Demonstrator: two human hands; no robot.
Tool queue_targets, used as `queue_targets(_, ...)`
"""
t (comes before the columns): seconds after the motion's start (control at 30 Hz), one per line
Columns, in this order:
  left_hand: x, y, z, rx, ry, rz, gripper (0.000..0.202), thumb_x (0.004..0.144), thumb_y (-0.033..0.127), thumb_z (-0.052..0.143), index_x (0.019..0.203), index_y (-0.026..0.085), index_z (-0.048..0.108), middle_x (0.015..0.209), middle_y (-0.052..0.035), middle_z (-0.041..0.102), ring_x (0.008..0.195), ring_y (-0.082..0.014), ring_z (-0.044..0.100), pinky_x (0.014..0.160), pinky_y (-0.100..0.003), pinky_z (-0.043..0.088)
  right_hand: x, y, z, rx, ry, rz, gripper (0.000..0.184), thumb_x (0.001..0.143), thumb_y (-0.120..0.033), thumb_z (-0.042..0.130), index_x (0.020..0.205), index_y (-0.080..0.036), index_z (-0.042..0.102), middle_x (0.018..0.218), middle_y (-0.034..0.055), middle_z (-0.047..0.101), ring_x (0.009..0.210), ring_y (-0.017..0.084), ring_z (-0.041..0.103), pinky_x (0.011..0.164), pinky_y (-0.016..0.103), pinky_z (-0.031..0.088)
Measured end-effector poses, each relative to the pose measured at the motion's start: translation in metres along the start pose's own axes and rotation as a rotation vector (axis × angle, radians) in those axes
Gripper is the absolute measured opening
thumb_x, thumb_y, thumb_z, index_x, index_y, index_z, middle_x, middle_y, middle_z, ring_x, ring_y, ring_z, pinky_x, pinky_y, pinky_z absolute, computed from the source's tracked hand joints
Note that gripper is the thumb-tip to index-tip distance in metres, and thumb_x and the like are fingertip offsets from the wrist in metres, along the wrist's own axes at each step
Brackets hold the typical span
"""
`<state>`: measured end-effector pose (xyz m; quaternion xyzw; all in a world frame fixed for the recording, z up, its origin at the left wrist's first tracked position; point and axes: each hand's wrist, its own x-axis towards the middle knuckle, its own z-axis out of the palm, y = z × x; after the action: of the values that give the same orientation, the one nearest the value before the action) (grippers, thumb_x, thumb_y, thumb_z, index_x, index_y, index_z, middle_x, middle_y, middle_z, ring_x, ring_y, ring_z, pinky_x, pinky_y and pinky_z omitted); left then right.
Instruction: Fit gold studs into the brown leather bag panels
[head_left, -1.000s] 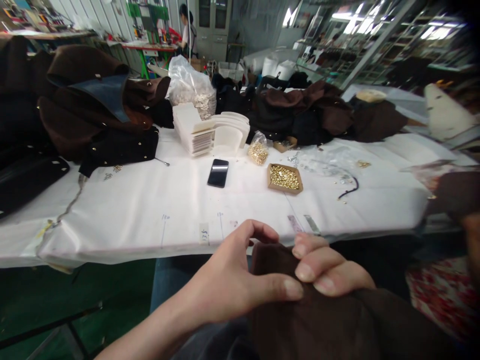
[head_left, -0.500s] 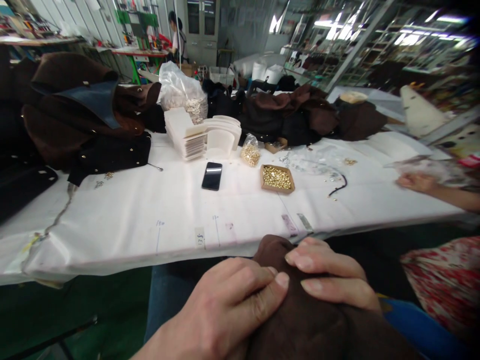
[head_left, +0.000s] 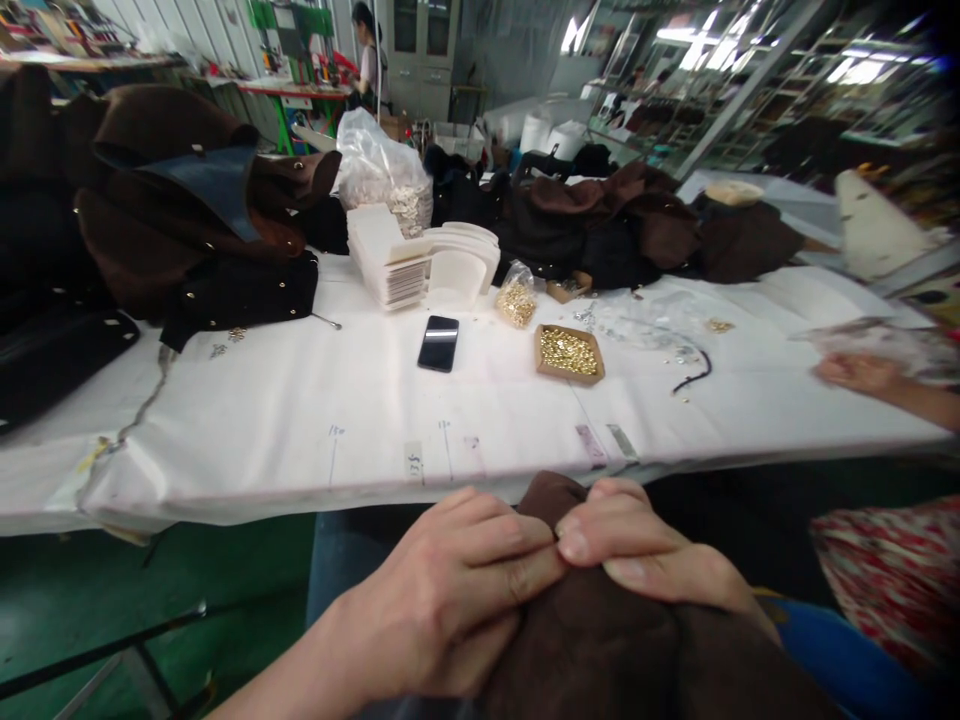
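Pinching the dark brown soft fabric piece (head_left: pixel 600 640) on the lap, left hand (head_left: pixel 442 590) and right hand (head_left: pixel 645 560) apparently grip one fold; fingertips should stay close together.

This was a garment workshop. Heaps of dark brown coats (head_left: pixel 187 210) lay on a long white paper-covered worktable (head_left: pixel 300 420). A small cardboard tray of gold rivets (head_left: pixel 568 354) sat there too.
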<state>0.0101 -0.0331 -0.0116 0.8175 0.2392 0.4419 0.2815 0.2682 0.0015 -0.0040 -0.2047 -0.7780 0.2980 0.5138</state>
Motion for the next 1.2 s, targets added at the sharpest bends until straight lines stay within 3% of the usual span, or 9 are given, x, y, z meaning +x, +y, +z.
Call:
queue_targets(0.1,0.000,-0.002,-0.001,0.031,0.008,-0.029,0.041,0.109,0.013,0.064,0.149,0.015,0.071,0.123,-0.0159,0.083,0.101,-0.0293,0.072,0.088,-0.044,0.052,0.005,0.016,-0.016,-0.120,-0.234,-0.150,0.016,0.121,-0.028,0.062,0.136,-0.027,0.067,0.121,0.0046,0.086,0.109,0.022,0.085,0.120,0.044,0.059)
queue_targets(0.17,-0.002,0.000,-0.007,0.044,-0.014,-0.095,0.027,0.115,0.016,0.059,0.137,0.014,0.075,0.119,-0.0142,0.083,0.102,-0.0276,0.074,0.089,-0.043,0.054,0.004,0.020,-0.018,-0.203,-0.266,-0.143,0.014,0.120,-0.023,0.062,0.133,-0.026,0.065,0.122,0.0057,0.086,0.111,0.023,0.086,0.120,0.046,0.059)
queue_targets(0.33,-0.013,0.025,-0.032,-0.173,0.077,-0.412,0.038,0.125,0.037,0.047,0.151,0.024,0.071,0.143,-0.0099,0.084,0.127,-0.0286,0.080,0.110,-0.043,0.063,0.001,0.007,0.015,-0.337,-0.031,-0.058,0.014,0.122,-0.026,0.055,0.126,-0.025,0.069,0.118,0.0075,0.084,0.108,0.025,0.084,0.113,0.051,0.059)
queue_targets(0.47,-0.014,0.036,-0.032,-0.152,0.133,-0.357,0.072,0.111,0.077,0.067,0.162,0.027,0.064,0.154,-0.0143,0.079,0.135,-0.0361,0.080,0.113,-0.047,0.067,0.008,0.003,0.028,-0.412,0.019,-0.089,0.020,0.119,-0.015,0.052,0.124,-0.024,0.069,0.121,0.0076,0.084,0.110,0.024,0.083,0.110,0.049,0.057)
queue_targets(0.57,-0.008,0.031,-0.019,0.000,0.061,-0.227,0.085,0.104,0.064,0.087,0.169,0.020,0.054,0.150,-0.0207,0.079,0.129,-0.0365,0.081,0.105,-0.046,0.070,0.010,0.009,0.019,-0.458,-0.075,-0.174,0.020,0.114,-0.011,0.058,0.126,-0.019,0.071,0.130,0.0113,0.084,0.117,0.026,0.084,0.109,0.049,0.059)
queue_targets(0.67,-0.006,0.024,-0.009,0.051,0.079,-0.178,0.083,0.107,0.051,0.087,0.171,0.017,0.048,0.149,-0.0219,0.078,0.129,-0.0361,0.081,0.107,-0.046,0.070,0.005,0.011,0.014,-0.500,-0.063,-0.197,0.019,0.111,-0.010,0.061,0.125,-0.017,0.072,0.134,0.0132,0.083,0.120,0.028,0.084,0.108,0.051,0.059)
queue_targets(0.77,-0.008,0.022,-0.008,0.062,0.102,-0.173,0.082,0.107,0.058,0.086,0.168,0.017,0.050,0.144,-0.0204,0.080,0.123,-0.0359,0.082,0.107,-0.048,0.070,0.001,0.005,0.020,-0.548,0.038,-0.162,0.018,0.112,-0.011,0.059,0.120,-0.021,0.072,0.130,0.0091,0.085,0.117,0.026,0.084,0.110,0.052,0.058)
queue_targets(0.93,-0.012,0.021,-0.010,0.054,0.080,-0.187,0.078,0.109,0.064,0.079,0.166,0.020,0.051,0.145,-0.0191,0.079,0.122,-0.0345,0.079,0.107,-0.048,0.067,0.006,-0.012,0.026,-0.620,0.019,-0.174,0.018,0.116,-0.014,0.058,0.116,-0.025,0.072,0.125,0.0042,0.087,0.112,0.022,0.085,0.106,0.047,0.061)
queue_targets(1.2,-0.017,0.015,-0.010,-0.085,0.122,-0.188,0.083,0.105,0.063,0.086,0.170,0.024,0.053,0.145,-0.0166,0.078,0.124,-0.0344,0.076,0.110,-0.049,0.064,-0.003,-0.016,0.020,-0.665,0.024,-0.145,0.021,0.120,-0.018,0.054,0.122,-0.020,0.076,0.132,0.0095,0.086,0.117,0.026,0.085,0.105,0.051,0.059)
